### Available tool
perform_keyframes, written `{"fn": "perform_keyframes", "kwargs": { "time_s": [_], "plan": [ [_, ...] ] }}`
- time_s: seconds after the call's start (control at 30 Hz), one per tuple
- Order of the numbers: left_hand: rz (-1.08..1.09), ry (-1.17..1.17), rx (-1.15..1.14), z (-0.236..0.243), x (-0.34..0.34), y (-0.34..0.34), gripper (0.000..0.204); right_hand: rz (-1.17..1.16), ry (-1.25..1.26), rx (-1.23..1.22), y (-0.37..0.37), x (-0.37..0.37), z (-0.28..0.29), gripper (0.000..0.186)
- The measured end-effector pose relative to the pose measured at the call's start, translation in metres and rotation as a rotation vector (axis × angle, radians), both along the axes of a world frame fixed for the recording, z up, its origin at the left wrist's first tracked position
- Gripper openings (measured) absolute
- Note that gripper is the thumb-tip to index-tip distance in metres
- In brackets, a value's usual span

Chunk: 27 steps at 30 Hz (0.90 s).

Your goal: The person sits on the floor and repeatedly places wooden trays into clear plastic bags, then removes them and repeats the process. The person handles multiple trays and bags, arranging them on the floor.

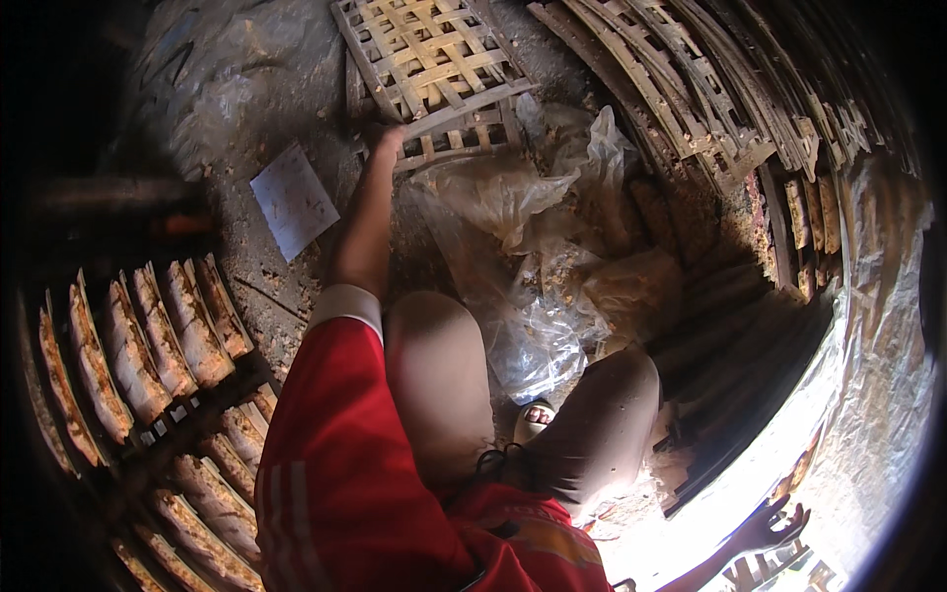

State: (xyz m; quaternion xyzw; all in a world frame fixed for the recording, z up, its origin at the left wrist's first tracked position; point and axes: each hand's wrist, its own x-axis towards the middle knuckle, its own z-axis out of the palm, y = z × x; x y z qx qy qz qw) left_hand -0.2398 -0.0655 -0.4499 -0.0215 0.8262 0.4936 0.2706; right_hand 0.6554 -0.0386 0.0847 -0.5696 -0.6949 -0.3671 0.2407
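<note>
My left hand reaches forward and is closed on the near left corner of a woven bamboo tray, which has an open lattice in a wooden frame. Another lattice tray lies partly under it, mostly covered. Far out to the lower right, in bright light, my right hand is open with its fingers apart. Close to that hand is a slatted piece, cut off by the picture's lower edge; whether they touch, I cannot tell.
Crumpled clear plastic sheets lie before my knees. A pale flat sheet rests on the dark floor to the left. Several crusted slats stand in rows at left. Stacked trays fill the far right, and plastic sheeting hangs at right.
</note>
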Motion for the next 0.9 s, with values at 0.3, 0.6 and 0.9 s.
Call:
{"fn": "perform_keyframes", "kwargs": {
  "time_s": [0.3, 0.6, 0.9],
  "plan": [
    [0.153, -0.429, 0.975, 0.126, -0.001, 0.019, 0.031, -0.076, -0.258, -0.091, -0.024, -0.024, 0.009, 0.029],
    [-0.015, -0.505, 1.094, 0.204, 0.008, -0.049, 0.06, 0.014, 0.034, -0.077, -0.017, -0.079, 0.003, 0.028],
    [-0.037, -0.364, 0.715, 0.327, 0.173, -0.206, 0.069, 0.238, 0.481, -0.306, 0.014, -0.169, -0.01, 0.051]
  ]
}}
